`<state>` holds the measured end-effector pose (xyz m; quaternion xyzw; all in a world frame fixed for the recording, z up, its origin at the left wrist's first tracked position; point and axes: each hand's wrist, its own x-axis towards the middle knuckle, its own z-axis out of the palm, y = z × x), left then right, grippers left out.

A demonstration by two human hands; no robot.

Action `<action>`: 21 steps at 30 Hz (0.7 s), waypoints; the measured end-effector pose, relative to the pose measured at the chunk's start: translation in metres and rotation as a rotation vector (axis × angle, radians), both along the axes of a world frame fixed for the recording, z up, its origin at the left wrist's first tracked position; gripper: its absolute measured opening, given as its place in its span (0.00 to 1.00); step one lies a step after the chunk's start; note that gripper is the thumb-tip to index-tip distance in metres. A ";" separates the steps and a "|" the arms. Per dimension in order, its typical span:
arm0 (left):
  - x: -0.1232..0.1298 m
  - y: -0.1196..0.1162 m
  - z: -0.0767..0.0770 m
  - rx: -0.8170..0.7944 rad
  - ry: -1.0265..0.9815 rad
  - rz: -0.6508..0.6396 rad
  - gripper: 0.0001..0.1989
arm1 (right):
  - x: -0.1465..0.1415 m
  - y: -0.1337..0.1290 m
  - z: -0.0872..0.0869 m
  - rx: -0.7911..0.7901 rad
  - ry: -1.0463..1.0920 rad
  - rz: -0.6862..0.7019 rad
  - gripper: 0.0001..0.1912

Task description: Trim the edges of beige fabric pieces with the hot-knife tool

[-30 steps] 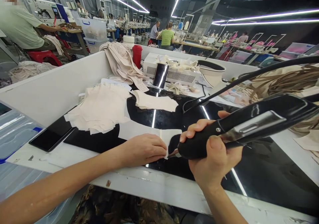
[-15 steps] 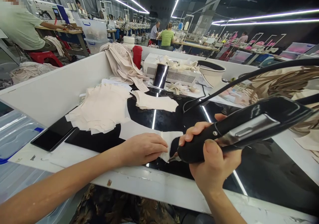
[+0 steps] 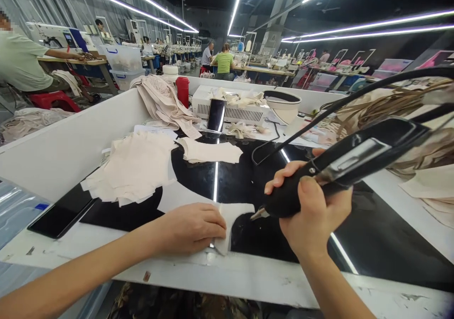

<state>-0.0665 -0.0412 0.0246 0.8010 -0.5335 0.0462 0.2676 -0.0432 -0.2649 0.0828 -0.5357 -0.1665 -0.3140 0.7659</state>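
My left hand (image 3: pixel 193 227) lies on a cut cream fabric piece (image 3: pixel 236 210), its fingers pressed together and bent over the fabric near the table's front edge. The piece spreads flat on a glossy black surface and has curved edges. My right hand (image 3: pixel 312 205) is wrapped round a black corded handheld tool (image 3: pixel 354 160) with a metal lever along its side. The tool's pointed metal tip (image 3: pixel 260 213) is just right of the fabric, apart from it. A large pile of cream fabric pieces (image 3: pixel 131 168) lies at the left, and a smaller stack (image 3: pixel 211 150) sits farther back.
A dark flat phone-like slab (image 3: pixel 60 210) lies at the left. Behind stand a vented white box (image 3: pixel 230 106) topped with scraps, a red container (image 3: pixel 182 92) and draped cloth (image 3: pixel 161 101). The tool's black cable (image 3: pixel 312 120) arches across the right. Several people sit at benches beyond.
The tool's tip has come away from the fabric's edge to the right. My left hand has moved slightly toward me and left with the fabric. The camera view has also shifted.
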 end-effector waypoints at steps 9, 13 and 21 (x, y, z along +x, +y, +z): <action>0.003 -0.018 0.007 -0.024 -0.142 0.076 0.10 | 0.024 -0.018 -0.014 -0.069 -0.027 -0.051 0.17; 0.016 -0.040 -0.001 0.010 -0.240 0.133 0.10 | 0.023 -0.017 -0.018 -0.063 -0.037 -0.033 0.17; 0.028 -0.057 -0.016 0.131 -0.294 0.182 0.15 | 0.026 -0.018 -0.021 -0.056 -0.043 -0.029 0.17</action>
